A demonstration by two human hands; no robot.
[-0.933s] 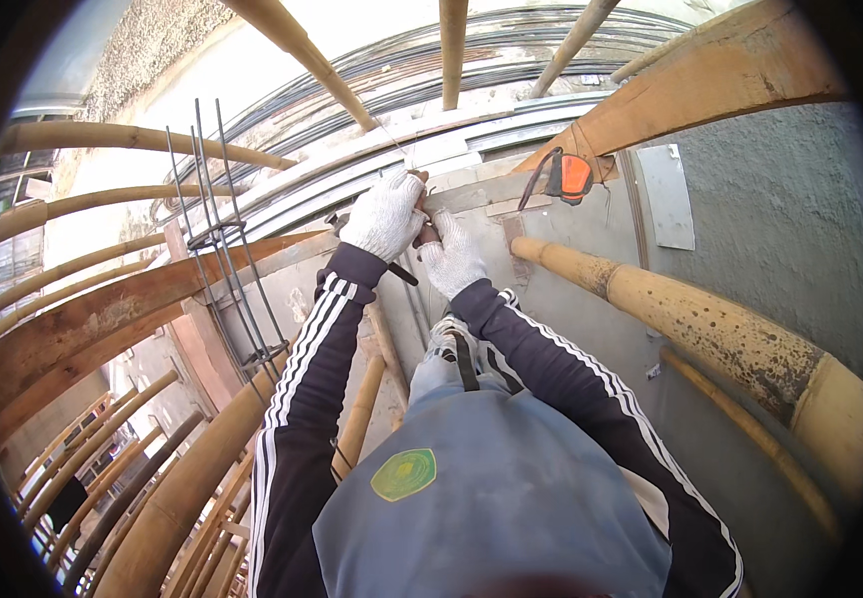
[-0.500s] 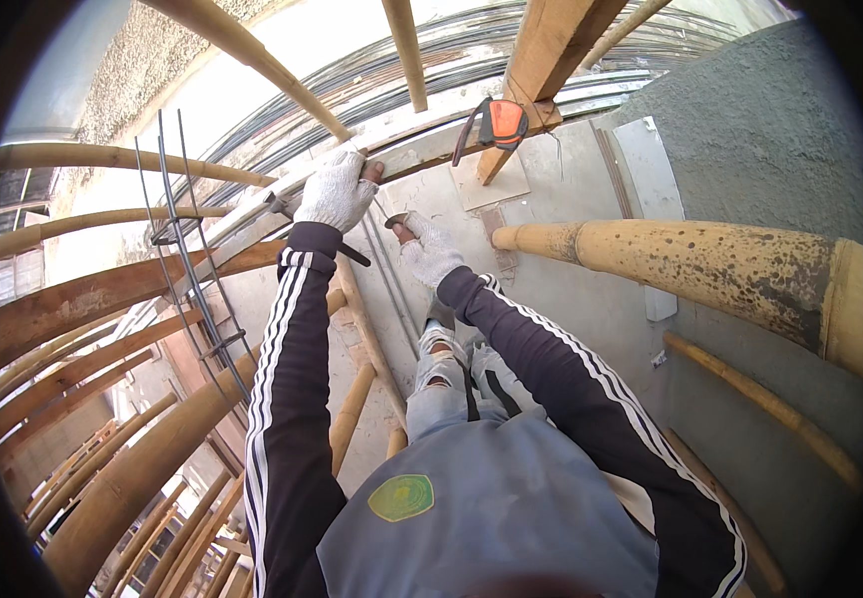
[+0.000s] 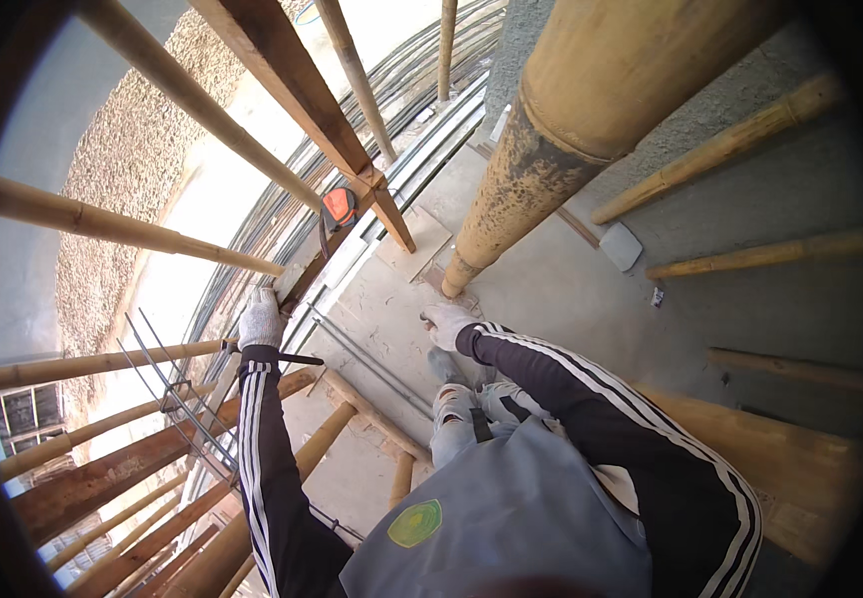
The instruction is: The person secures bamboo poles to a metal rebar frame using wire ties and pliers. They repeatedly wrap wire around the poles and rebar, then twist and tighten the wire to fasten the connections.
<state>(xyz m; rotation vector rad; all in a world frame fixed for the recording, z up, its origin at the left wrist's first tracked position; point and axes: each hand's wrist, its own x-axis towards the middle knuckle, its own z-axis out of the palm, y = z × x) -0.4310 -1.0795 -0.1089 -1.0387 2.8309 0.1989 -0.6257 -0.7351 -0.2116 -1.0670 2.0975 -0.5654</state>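
Observation:
My left hand (image 3: pixel 261 323), in a white knitted glove, grips the edge of a wooden beam (image 3: pixel 309 276). Beneath that wrist passes a dark-handled tool, apparently a hammer (image 3: pixel 302 359), with its head partly hidden; whether the hand touches it I cannot tell. An orange and black tape measure (image 3: pixel 339 206) rests farther along the beam, its strap hanging down. My right hand (image 3: pixel 447 324), also gloved, is held over the floor with curled fingers. A small dark tip shows at its fingers, too small to name.
A thick bamboo pole (image 3: pixel 511 189) slants up on the right. A wooden post (image 3: pixel 287 85) joins the beam. Thin steel rebar (image 3: pixel 180 399) stands left of my arm. Long rods (image 3: pixel 252 234) lie beyond the beam, and two thin pipes (image 3: pixel 366 359) lie on the floor.
The view has swung, so the beam, post and tape measure sit farther left and lower. My left hand still grips the beam. My right hand appears farther from it, its fingers still curled.

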